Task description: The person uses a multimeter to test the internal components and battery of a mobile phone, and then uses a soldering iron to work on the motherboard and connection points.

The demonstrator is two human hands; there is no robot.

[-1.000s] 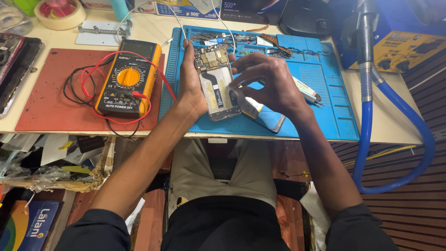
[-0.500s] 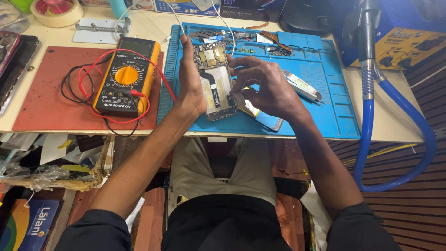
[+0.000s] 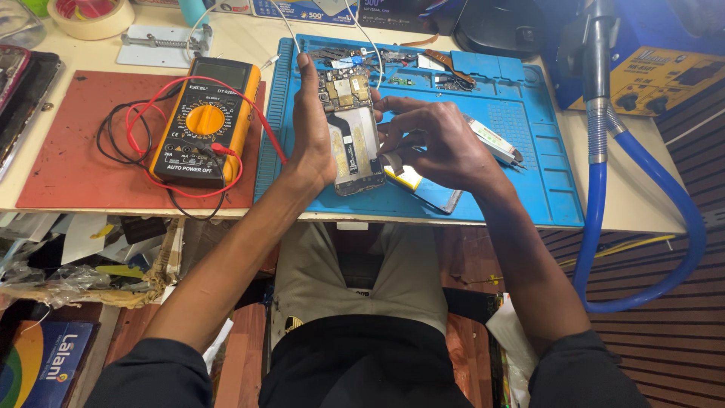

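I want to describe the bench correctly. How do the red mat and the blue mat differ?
The red mat is plain and flat; the blue mat has moulded compartments along its far edge. The red mat carries the orange multimeter with its leads; the blue mat lies under the opened phone and both hands. Both lie flat on the same pale table.

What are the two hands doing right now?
Left hand: closed on the opened phone, holding its side.
Right hand: fingers bent, touching the phone's other side.
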